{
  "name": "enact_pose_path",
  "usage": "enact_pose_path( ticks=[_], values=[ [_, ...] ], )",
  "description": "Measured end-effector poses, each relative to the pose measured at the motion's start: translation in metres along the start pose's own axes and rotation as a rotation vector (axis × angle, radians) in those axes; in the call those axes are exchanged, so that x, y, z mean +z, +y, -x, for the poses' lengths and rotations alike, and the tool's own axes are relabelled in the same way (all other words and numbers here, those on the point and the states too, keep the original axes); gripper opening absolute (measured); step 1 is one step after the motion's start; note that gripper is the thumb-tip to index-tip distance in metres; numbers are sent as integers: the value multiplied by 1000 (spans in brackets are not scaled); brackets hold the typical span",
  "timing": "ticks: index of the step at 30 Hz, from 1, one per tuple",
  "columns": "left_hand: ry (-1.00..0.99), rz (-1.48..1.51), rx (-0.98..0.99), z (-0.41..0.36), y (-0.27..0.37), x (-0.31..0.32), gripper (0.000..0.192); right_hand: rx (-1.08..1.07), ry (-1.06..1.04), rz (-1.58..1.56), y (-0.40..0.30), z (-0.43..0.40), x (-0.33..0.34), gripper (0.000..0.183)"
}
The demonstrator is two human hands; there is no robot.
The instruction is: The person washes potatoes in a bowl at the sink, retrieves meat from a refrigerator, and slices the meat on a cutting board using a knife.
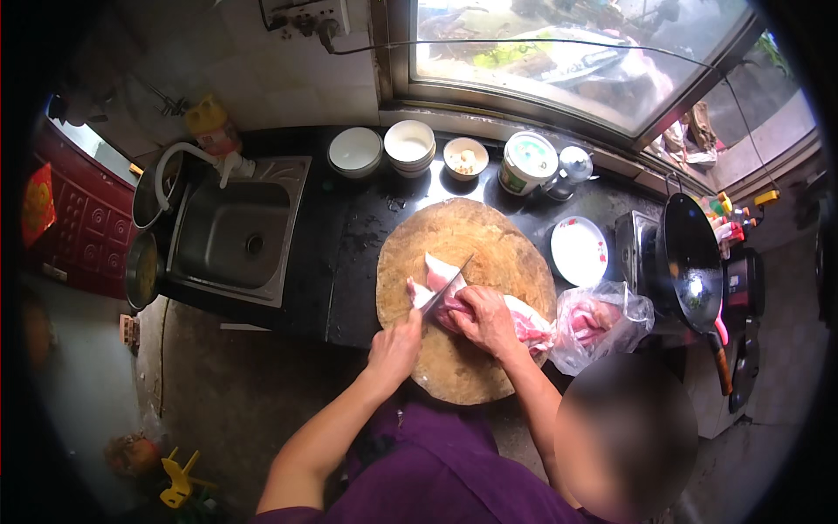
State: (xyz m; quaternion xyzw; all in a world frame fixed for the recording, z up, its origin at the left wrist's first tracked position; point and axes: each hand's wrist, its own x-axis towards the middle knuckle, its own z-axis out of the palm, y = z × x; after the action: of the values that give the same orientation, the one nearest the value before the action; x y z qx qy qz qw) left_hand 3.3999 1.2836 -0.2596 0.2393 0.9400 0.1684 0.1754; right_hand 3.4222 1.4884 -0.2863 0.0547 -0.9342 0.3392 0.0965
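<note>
My left hand [395, 350] grips a kitchen knife [448, 286] by its handle, the blade slanting up and right against raw meat [528, 323] on a round wooden chopping block [494, 242]. My right hand [486, 319] presses on the meat with bent fingers, just right of the blade. Left of the blade lie pale, fatty portions of meat [440, 270]; whether they are fully separated is unclear. The meat's right end reaches the block's edge, beside a clear plastic bag [632, 314] with more raw meat in it.
Behind the block stand stacked white bowls [410, 143], a small bowl of pale pieces [465, 159], a plastic tub [529, 164] and a glass jar [575, 165]. A white plate [579, 251] and a wok [692, 262] are right; a steel sink [236, 239] is left. A blurred patch covers the lower right.
</note>
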Motion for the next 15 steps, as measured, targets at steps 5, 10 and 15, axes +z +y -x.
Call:
enact_pose_path(
  ticks=[5,10,15],
  values=[
    [68,-36,57,-7,3,6,15,-6,7,-6,2,1,1,27],
    [-6,-34,8,21,-2,7,15,-19,30,19,2,2,1,27],
    [50,-112,33,1,6,10,12,-47,41,39,-1,2,3,27]
  ],
)
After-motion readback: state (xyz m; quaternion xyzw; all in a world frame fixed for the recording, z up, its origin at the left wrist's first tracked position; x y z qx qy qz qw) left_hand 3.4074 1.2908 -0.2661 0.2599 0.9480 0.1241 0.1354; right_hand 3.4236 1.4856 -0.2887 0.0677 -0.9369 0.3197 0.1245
